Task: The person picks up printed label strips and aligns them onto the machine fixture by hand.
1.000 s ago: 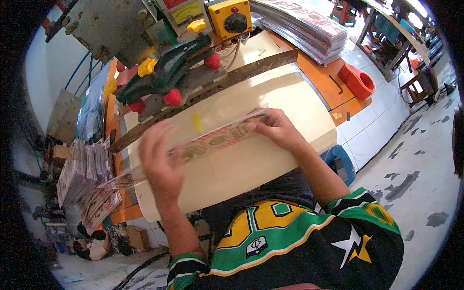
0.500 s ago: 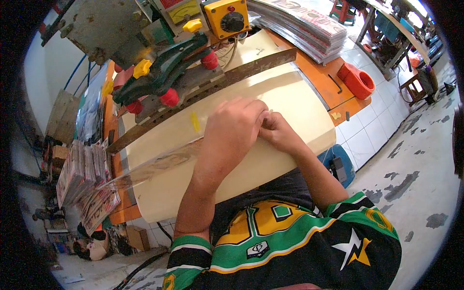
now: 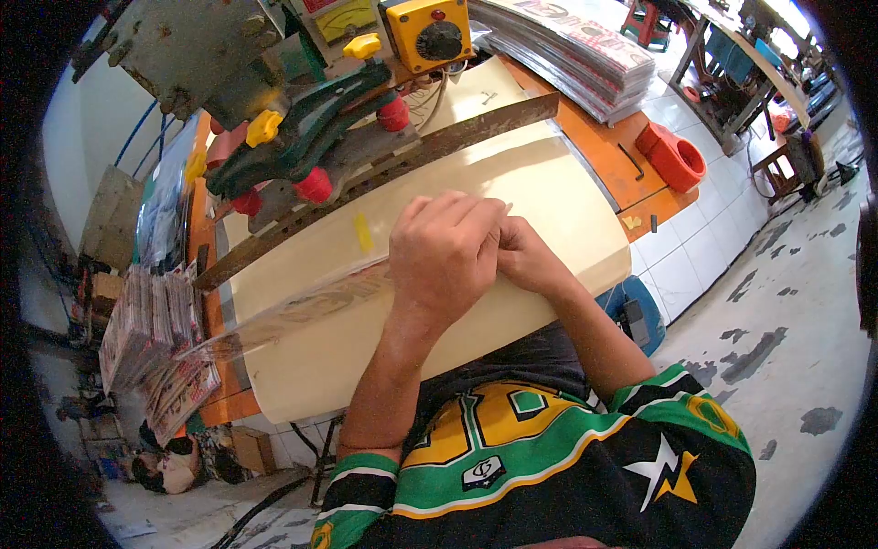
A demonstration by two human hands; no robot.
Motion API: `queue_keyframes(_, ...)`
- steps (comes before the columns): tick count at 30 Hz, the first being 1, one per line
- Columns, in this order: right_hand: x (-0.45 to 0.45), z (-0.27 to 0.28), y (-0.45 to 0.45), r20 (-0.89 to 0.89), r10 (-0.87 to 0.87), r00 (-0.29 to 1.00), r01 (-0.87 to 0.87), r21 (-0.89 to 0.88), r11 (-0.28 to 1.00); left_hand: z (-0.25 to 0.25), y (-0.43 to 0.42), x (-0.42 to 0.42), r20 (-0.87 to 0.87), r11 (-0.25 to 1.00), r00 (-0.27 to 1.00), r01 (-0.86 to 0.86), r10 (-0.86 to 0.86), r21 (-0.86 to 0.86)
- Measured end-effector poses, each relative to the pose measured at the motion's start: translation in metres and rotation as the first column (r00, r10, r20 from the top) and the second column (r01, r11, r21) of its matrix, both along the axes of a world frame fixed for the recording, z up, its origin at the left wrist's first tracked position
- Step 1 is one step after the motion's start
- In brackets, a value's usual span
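Compared with a second ago, the left hand is sitting much farther right, and its fingers are meeting the right hand.

I am watching from far away and going from left to right. Picture packs are leaning together in a bunch, maybe to keep them neat. Next, a long clear packet is slanting over the cream sheet, with its left end sticking out past the sheet's edge. I am guessing the sheet is giving a smooth place to work. A yellow strip is lying on it, perhaps marking a spot.

The left hand is curling its fingers in and covering the packet's right part. Its fingertips are hiding, so I am not able to tell what it is pinching. The right hand is bending its thumb and fingers in close, maybe to steady that end, but its grip is hiding too. Farther right, a red holder is resting on the orange bench, perhaps waiting out of the way.
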State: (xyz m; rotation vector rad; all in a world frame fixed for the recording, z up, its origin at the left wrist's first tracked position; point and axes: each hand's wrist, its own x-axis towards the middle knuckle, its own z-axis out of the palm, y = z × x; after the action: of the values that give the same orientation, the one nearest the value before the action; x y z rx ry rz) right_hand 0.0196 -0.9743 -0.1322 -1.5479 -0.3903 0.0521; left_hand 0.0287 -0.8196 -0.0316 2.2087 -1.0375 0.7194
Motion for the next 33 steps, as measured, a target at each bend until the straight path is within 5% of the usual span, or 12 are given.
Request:
queue_keyframes(22, 0.004, -0.001, 0.000, -0.001, 0.134, 0.991, -0.133, -0.128, 0.983, -0.011, 0.009, -0.006, 0.002, 0.981, 0.996, -0.092, 0.094, -0.170)
queue_keyframes(27, 0.001, -0.001, 0.004, 0.057, 0.059, 0.997, -0.053, -0.098, 0.994, 0.008, 0.014, -0.010, -0.307, 0.998, 0.951, -0.047, 0.035, -0.032)
queue_keyframes(31, 0.001, 0.000, 0.001, 0.030, 0.082, 0.996, -0.081, -0.046, 0.996, 0.021, 0.017, -0.014, -0.172, 0.995, 0.981, -0.085, 0.095, 0.061)
queue_keyframes(33, 0.004, -0.002, 0.001, 0.016, 0.089, 0.996, -0.086, -0.113, 0.990, 0.024, 0.024, -0.011, -0.319, 0.983, 0.946, -0.001, 0.062, 0.186)
